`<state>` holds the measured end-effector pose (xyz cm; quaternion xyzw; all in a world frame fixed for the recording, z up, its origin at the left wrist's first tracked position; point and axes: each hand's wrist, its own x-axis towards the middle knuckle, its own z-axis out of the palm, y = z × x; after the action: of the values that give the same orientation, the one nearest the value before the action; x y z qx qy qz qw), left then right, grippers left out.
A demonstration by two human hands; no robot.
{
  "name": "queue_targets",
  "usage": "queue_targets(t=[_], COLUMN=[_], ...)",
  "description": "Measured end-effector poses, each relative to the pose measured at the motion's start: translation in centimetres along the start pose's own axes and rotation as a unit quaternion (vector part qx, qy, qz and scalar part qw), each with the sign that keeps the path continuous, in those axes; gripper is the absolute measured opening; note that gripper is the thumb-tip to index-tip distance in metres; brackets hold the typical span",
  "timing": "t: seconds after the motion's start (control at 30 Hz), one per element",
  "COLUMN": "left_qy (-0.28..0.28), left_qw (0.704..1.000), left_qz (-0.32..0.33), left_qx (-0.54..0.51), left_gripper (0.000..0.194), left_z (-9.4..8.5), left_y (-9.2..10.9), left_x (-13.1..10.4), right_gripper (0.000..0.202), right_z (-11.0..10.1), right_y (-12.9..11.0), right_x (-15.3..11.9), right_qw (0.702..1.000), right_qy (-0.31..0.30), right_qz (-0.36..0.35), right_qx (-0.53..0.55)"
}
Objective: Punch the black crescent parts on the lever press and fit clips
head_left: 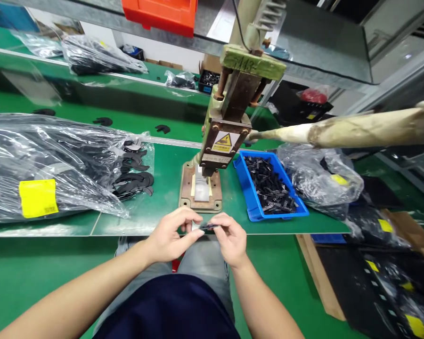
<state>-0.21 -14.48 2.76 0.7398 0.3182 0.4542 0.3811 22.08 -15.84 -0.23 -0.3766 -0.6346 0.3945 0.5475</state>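
Over the bench's front edge, my left hand [176, 233] and my right hand [231, 238] meet at a small, thin black part [209, 227]. My right thumb and fingers pinch its right end. On its left end sits my left thumb, with the fingers curled close by; the exact contact is partly hidden. Just beyond my hands stands a hand press [226, 136] with a warning label, its pale fixture [202, 190] under the ram. To the right, a blue bin [249, 197] holds many small black plastic pieces [268, 181].
At the left lies a big clear bag [56, 160] of curved black pieces, spilling some at its mouth. The press's long lever [356, 126] reaches right over another plastic bag [314, 174]. Loose curved pieces [162, 128] lie behind. An orange bin [160, 14] sits on the shelf above.
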Motion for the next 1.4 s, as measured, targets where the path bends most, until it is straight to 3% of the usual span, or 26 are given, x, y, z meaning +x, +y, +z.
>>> queue_targets(t=[0.43, 0.63, 0.77, 0.9, 0.93, 1.0, 1.07, 1.17, 1.23, 1.3, 1.4], left_qy=[-0.007, -0.003, -0.004, 0.066, 0.07, 0.048, 0.004, -0.063, -0.097, -0.121, -0.127], left_qw=[1.0, 0.996, 0.992, 0.98, 0.975, 0.965, 0.952, 0.929, 0.916, 0.909, 0.912], left_qz=[0.027, 0.081, 0.081, 0.016, 0.012, 0.012, 0.012, 0.005, 0.009, 0.012, 0.003], left_qx=[0.0, 0.035, 0.091, 0.189, 0.211, 0.258, 0.305, 0.364, 0.389, 0.398, 0.39], left_gripper=[0.022, 0.025, 0.014, 0.013, 0.016, 0.019, 0.022, 0.026, 0.028, 0.03, 0.031], left_z=[0.4, 0.1, -1.2, -3.3, -3.7, -4.2, -4.2, -3.8, -3.5, -3.4, -3.4], left_y=[-0.1, 0.6, -1.2, -5.7, -6.8, -8.6, -9.4, -9.2, -8.6, -8.2, -8.0], left_x=[-0.1, 0.3, 1.8, 5.0, 5.9, 7.6, 8.8, 9.7, 10.1, 10.3, 10.6], right_gripper=[0.016, 0.016, 0.02, 0.027, 0.032, 0.045, 0.056, 0.048, 0.029, 0.016, 0.032], right_z=[0.6, 1.1, 0.1, -3.6, -4.7, -6.3, -6.9, -6.0, -5.0, -4.1, -3.7], right_y=[0.7, 0.6, -0.1, -3.6, -5.3, -9.4, -13.8, -18.5, -19.4, -18.7, -15.5], right_x=[-0.3, -0.7, 0.9, 6.6, 8.5, 12.2, 15.0, 17.0, 16.8, 15.6, 12.5], right_qw=[0.999, 0.999, 0.997, 0.989, 0.984, 0.96, 0.935, 0.95, 0.954, 0.945, 0.931], right_qy=[0.032, 0.029, 0.024, 0.113, 0.142, 0.183, 0.157, 0.105, 0.103, 0.126, 0.141], right_qz=[0.017, 0.031, 0.036, -0.026, -0.063, -0.203, -0.317, -0.292, -0.28, -0.299, -0.325], right_qx=[0.012, -0.022, -0.071, -0.093, -0.091, -0.057, -0.002, -0.024, -0.034, -0.037, -0.085])
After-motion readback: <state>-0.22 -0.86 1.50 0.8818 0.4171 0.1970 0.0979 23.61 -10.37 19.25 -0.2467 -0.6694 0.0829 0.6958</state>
